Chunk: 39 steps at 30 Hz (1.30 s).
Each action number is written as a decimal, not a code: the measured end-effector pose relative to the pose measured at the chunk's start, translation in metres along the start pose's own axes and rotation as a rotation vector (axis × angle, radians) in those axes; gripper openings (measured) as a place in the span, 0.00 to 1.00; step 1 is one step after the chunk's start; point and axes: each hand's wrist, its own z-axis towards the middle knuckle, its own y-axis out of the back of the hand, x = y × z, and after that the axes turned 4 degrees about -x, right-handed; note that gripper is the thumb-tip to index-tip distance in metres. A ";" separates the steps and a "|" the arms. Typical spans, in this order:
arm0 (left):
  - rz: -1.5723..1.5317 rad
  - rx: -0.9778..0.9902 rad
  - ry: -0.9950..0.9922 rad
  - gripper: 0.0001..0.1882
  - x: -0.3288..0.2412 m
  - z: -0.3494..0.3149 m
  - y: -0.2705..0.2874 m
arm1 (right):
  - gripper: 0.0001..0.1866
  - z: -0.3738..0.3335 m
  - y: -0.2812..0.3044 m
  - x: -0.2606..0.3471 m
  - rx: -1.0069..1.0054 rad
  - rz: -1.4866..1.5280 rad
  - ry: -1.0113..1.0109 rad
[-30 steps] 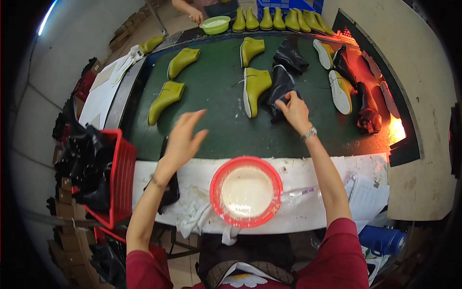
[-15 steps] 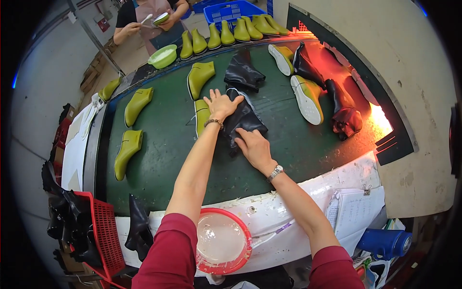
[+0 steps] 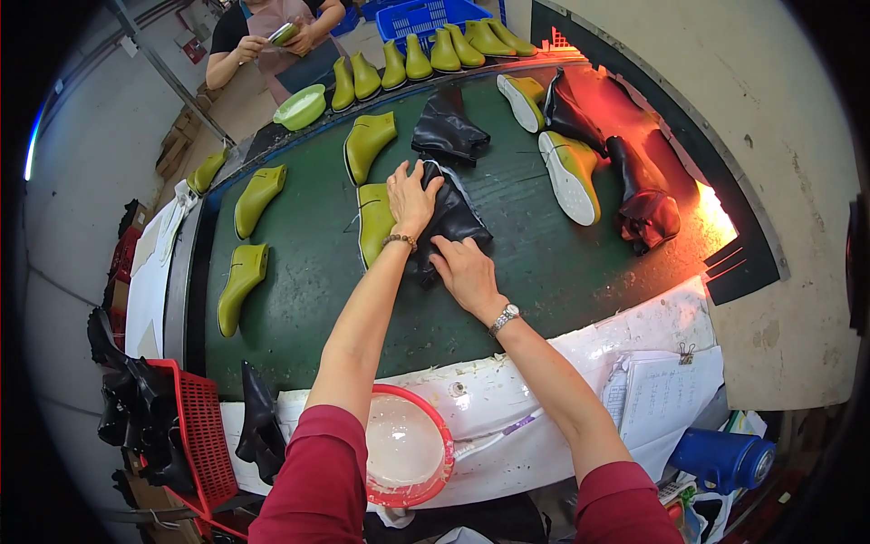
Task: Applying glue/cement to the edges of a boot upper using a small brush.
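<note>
A black leather boot upper (image 3: 460,218) with a pale lining edge lies on the green conveyor surface, under both my hands. My left hand (image 3: 413,201) rests on its left side, thumb and fingers apart. Against the upper's near edge lies my right hand (image 3: 467,272), thumb apart from the forefinger and some fingertips hidden. Directly left of the upper is an olive shoe last (image 3: 373,222) with a dark cord, partly behind my left hand. Another black upper (image 3: 449,127) sits just beyond, next to a second olive last (image 3: 370,145).
White-soled lasts (image 3: 569,177) and black uppers (image 3: 643,199) lie by the glowing red heater at right. Two lasts (image 3: 243,286) lie left. A red-rimmed basin (image 3: 448,467) of whitish liquid, a red basket (image 3: 201,435) and a blue flask (image 3: 725,460) are nearer me. Across, a person works.
Lasts, uppers and my hands sit slightly farther left in the picture. My left hand's fingers have drawn closer together over the upper. The person across has lowered a brush-like tool toward their held piece.
</note>
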 end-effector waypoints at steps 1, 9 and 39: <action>-0.034 0.002 -0.012 0.29 0.000 0.000 0.001 | 0.13 0.000 0.000 0.000 -0.013 -0.005 0.006; -0.172 0.028 -0.081 0.26 0.000 0.005 0.001 | 0.14 0.005 -0.004 -0.004 -0.020 -0.021 0.018; 0.324 0.032 0.091 0.17 0.048 -0.431 0.374 | 0.18 -0.047 0.181 0.141 0.021 0.376 -0.235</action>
